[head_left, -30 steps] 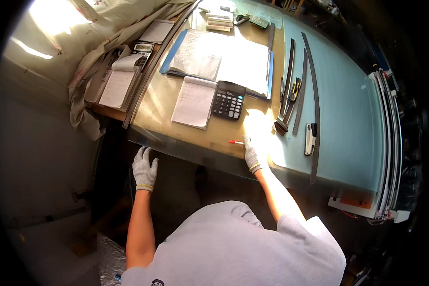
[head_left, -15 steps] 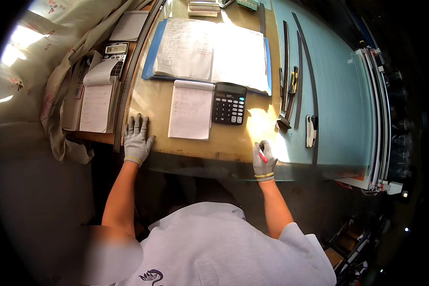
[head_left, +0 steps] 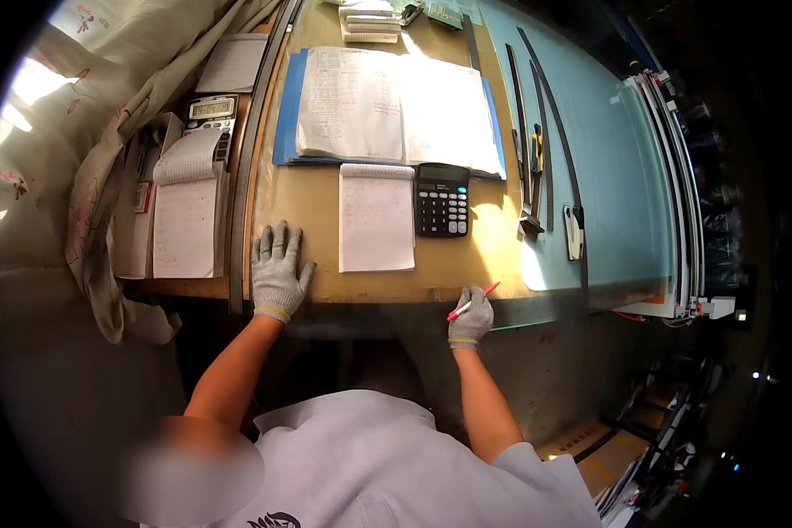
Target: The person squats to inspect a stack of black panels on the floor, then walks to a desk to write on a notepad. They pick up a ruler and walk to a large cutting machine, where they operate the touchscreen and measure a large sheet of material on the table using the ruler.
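Observation:
My left hand point(head_left: 279, 271), in a grey knit glove, lies flat with fingers spread on the table's left front part. My right hand point(head_left: 472, 317), gloved the same way, is closed around a red and white pen point(head_left: 460, 310) at the front edge. The pen's red end sticks out to the upper right of the fist. Between the hands and farther back lies a notepad point(head_left: 376, 220) with faint writing. A black calculator point(head_left: 442, 201) sits against its right side. Behind them an open blue folder point(head_left: 292, 106) holds written sheets point(head_left: 350, 106).
At the left, a lower shelf bears another notepad point(head_left: 185, 224) and a grey calculator point(head_left: 211, 109) beside a curtain point(head_left: 97, 202). On the pale blue surface point(head_left: 625, 176) to the right are dark strips point(head_left: 556, 114), a yellow-black cutter point(head_left: 537, 154) and a white stapler point(head_left: 574, 233).
My right hand has come left and nearer to me, and the pen has turned, showing more of its length. My left hand stays flat on the table. The whole view has shifted slightly.

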Demonstrator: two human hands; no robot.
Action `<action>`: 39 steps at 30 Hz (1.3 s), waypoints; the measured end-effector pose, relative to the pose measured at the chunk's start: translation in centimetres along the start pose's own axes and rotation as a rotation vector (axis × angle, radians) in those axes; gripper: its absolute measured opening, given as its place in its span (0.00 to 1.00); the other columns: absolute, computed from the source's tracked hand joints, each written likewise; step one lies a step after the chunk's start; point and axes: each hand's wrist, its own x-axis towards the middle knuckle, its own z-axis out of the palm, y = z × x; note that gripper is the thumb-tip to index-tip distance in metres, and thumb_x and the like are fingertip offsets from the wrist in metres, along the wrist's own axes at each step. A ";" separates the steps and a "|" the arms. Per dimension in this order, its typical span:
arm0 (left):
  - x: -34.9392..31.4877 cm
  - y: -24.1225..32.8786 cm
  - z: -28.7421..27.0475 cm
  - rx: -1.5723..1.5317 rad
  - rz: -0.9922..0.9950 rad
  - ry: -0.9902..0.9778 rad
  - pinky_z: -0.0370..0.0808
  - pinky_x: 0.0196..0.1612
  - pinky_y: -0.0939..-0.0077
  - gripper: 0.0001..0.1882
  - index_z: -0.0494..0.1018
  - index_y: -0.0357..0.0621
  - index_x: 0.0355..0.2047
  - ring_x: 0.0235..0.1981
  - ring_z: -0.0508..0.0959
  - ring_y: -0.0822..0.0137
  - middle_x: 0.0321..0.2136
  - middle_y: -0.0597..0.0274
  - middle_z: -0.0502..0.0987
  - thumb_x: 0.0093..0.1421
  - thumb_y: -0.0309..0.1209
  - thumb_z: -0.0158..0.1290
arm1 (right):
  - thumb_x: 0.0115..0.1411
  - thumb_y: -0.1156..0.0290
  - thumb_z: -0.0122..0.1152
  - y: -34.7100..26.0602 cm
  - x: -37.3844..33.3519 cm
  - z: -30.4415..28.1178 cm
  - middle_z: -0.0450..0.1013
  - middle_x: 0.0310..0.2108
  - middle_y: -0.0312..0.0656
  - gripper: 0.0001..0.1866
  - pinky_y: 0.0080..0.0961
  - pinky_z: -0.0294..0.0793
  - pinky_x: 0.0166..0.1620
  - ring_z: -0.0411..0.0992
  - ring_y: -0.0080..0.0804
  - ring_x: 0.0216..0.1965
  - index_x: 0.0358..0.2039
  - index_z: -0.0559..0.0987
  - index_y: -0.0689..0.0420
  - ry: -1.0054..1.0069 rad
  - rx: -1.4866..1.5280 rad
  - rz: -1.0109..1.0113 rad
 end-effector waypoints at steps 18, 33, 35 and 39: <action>3.2 1.3 -0.9 -0.155 0.379 -0.100 0.55 0.68 0.49 0.49 0.59 0.47 0.65 0.65 0.59 0.43 0.64 0.44 0.59 0.47 0.52 0.66 | 0.58 0.67 0.63 -0.8 0.1 -0.7 0.71 0.22 0.46 0.06 0.45 0.70 0.29 0.72 0.48 0.26 0.29 0.75 0.53 -0.025 -0.061 0.033; 5.3 3.0 -0.9 -0.138 0.406 -0.171 0.52 0.68 0.46 0.45 0.65 0.53 0.62 0.66 0.57 0.41 0.63 0.44 0.60 0.45 0.54 0.65 | 0.59 0.75 0.62 -4.3 11.9 5.9 0.72 0.46 0.57 0.20 0.44 0.73 0.48 0.73 0.56 0.45 0.50 0.67 0.59 0.012 0.422 -0.128; 5.6 2.9 -0.9 -0.141 0.435 -0.171 0.52 0.68 0.46 0.45 0.65 0.53 0.62 0.65 0.57 0.41 0.62 0.45 0.61 0.45 0.55 0.65 | 0.58 0.75 0.62 -3.2 12.6 7.8 0.72 0.48 0.55 0.22 0.43 0.74 0.46 0.73 0.55 0.43 0.52 0.67 0.58 -0.116 0.427 -0.129; 5.6 2.5 -0.7 -0.160 0.445 -0.161 0.54 0.68 0.46 0.48 0.64 0.49 0.62 0.64 0.59 0.42 0.61 0.47 0.63 0.43 0.56 0.65 | 0.54 0.80 0.64 -4.1 13.7 8.3 0.74 0.47 0.49 0.26 0.42 0.75 0.44 0.74 0.49 0.43 0.52 0.68 0.56 -0.126 0.471 -0.205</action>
